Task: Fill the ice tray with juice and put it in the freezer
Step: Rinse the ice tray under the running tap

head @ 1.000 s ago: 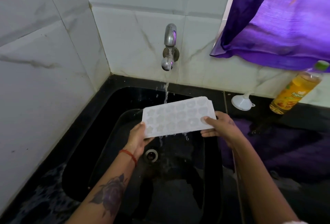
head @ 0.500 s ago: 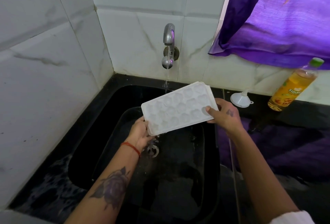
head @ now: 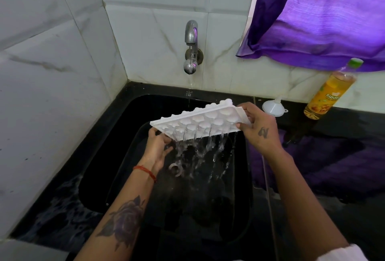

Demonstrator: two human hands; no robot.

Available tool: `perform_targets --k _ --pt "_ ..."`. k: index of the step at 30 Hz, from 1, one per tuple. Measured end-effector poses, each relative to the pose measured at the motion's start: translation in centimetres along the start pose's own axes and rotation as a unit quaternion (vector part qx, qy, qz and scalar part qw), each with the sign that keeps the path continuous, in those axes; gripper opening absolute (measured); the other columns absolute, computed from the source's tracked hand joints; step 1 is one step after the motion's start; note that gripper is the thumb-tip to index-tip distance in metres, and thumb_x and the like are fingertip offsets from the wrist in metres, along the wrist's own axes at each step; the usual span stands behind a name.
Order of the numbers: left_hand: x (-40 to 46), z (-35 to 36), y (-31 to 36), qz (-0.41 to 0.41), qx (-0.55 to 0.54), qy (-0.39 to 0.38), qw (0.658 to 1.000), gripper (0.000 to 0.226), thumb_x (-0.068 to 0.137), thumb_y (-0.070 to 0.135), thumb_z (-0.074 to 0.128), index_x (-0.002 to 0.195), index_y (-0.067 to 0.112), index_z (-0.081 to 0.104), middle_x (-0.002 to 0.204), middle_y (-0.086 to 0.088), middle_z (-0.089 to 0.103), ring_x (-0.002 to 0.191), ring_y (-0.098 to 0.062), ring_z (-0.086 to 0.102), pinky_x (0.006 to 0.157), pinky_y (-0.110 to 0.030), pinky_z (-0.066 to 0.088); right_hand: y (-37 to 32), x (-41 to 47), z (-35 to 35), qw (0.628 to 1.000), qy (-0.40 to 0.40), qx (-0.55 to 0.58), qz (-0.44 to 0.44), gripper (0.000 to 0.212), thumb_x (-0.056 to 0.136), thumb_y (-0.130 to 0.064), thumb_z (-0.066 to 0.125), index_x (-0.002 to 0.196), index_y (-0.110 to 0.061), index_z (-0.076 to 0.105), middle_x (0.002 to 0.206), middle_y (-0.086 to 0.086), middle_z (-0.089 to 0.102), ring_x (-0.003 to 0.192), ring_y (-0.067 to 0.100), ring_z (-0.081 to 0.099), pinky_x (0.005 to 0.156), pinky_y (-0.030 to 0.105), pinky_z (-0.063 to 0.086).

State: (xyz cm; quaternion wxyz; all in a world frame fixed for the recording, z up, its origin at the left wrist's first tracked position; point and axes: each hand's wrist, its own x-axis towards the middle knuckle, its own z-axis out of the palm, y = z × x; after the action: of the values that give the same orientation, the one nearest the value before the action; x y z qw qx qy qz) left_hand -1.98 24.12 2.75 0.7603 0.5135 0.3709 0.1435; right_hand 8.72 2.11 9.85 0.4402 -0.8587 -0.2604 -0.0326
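Tipped further than half a second ago: ice tray now tilted steeply toward the camera, near long edge lowest, water streaming off it into the black sink at frame centre. Earlier held flatter under the tap; now only a thin trickle there. Far row of cups seen just as bumps along the upper edge; cup shapes hard to make out. Left fingers mostly hidden beneath the tray's lower left corner, right fingertips hidden behind its right end. Left hand gripping the left corner from below, thumb on the rim; right hand pinching the right short end, thumb on the near face. White plastic, wet, rounded cups in rows. To the right, small white funnel on the dark counter, juice bottle beyond it, top blurred. Purple cloth upper right, cut by the frame.
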Motion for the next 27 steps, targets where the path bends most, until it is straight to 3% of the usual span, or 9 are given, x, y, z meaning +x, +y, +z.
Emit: perform_targets --k 3,7,10,13,16,18,19,24,27 --pt "0.0 -0.4 0.2 0.023 -0.02 -0.006 1.0 0.062 0.081 -0.013 0.034 0.13 0.024 0.037 0.111 0.001 0.062 0.094 -0.016 0.058 0.079 -0.032 0.046 -0.9 -0.2 -0.5 0.999 -0.03 -0.007 -0.04 0.046 0.077 -0.001 0.066 0.113 -0.028 0.06 0.092 -0.009 0.064 0.088 0.006 0.059 0.08 0.02 0.048" --pt "0.1 -0.5 1.6 0.082 -0.035 -0.015 0.996 0.059 0.084 -0.015 0.031 0.133 0.019 0.038 0.122 -0.002 0.057 0.112 -0.019 0.055 0.085 -0.033 0.047 -2.1 -0.2 -1.3 0.993 -0.051 -0.087 -0.067 0.041 0.079 -0.002 0.064 0.114 -0.022 0.057 0.088 0.004 0.067 0.081 0.024 0.062 0.076 0.032 0.051" --pt "0.2 -0.9 2.9 0.147 -0.05 -0.024 0.988 0.061 0.084 -0.015 0.034 0.134 0.02 0.04 0.126 0.0 0.056 0.117 -0.015 0.054 0.087 -0.032 0.049 -2.7 -0.3 -1.7 0.981 0.035 -0.129 -0.137 0.037 0.077 0.003 0.063 0.106 -0.019 0.058 0.072 -0.007 0.056 0.061 0.015 0.052 0.062 0.008 0.039" --pt "0.2 -1.4 2.8 0.188 -0.036 -0.044 0.98 0.065 0.084 -0.013 0.038 0.123 0.038 0.044 0.131 0.006 0.052 0.116 -0.006 0.052 0.085 -0.026 0.051 -2.7 -1.3 -0.5 0.968 0.138 -0.11 -0.18 0.038 0.079 0.007 0.058 0.106 -0.02 0.06 0.078 -0.01 0.058 0.066 0.003 0.051 0.069 -0.002 0.035" --pt "0.3 -2.0 0.4 0.123 0.023 -0.05 0.991 0.064 0.085 -0.016 0.036 0.124 0.036 0.036 0.13 0.003 0.051 0.096 -0.008 0.057 0.068 -0.023 0.05 -0.9 -3.3 2.6 0.984 0.074 -0.086 -0.135 0.042 0.078 0.013 0.054 0.11 -0.012 0.065 0.1 0.004 0.071 0.092 0.017 0.067 0.081 0.017 0.047" --pt "0.2 -2.8 -1.4 0.05 0.063 -0.043 0.996 0.064 0.083 -0.016 0.036 0.128 0.029 0.035 0.133 -0.004 0.052 0.089 -0.013 0.056 0.064 -0.029 0.045 0.5 -4.7 4.4 0.991 -0.016 -0.121 -0.064 0.04 0.078 0.009 0.054 0.11 -0.013 0.064 0.093 0.008 0.071 0.086 0.026 0.068 0.07 0.018 0.042" --pt "0.3 -3.3 -2.1 0.043 0.068 -0.045 0.996 0.064 0.083 -0.017 0.036 0.128 0.029 0.035 0.133 -0.004 0.052 0.091 -0.014 0.056 0.066 -0.031 0.044 0.9 -5.0 4.8 0.991 -0.017 -0.12 -0.055 0.04 0.077 0.008 0.055 0.109 -0.014 0.065 0.092 0.007 0.071 0.084 0.025 0.068 0.069 0.018 0.041" --pt "0.5 -4.0 -2.0 0.131 0.022 -0.051 0.99 0.077 0.083 -0.017 0.039 0.117 0.052 0.038 0.128 0.02 0.05 0.111 -0.005 0.052 0.083 -0.024 0.047 -0.6 -4.1 4.3 0.979 0.131 -0.083 -0.132 0.055 0.068 0.02 0.052 0.11 -0.013 0.065 0.114 0.001 0.068 0.106 0.016 0.064 0.095 0.019 0.045" --pt "0.9 -3.9 -1.7 0.157 0.037 -0.067 0.985 0.085 0.078 -0.023 0.04 0.127 0.046 0.033 0.137 0.012 0.047 0.122 -0.009 0.05 0.083 -0.024 0.049 -1.1 -4.5 5.0 0.974 0.143 -0.092 -0.149 0.05 0.068 0.023 0.053 0.109 -0.004 0.066 0.112 0.009 0.068 0.112 0.019 0.06 0.1 0.03 0.045"
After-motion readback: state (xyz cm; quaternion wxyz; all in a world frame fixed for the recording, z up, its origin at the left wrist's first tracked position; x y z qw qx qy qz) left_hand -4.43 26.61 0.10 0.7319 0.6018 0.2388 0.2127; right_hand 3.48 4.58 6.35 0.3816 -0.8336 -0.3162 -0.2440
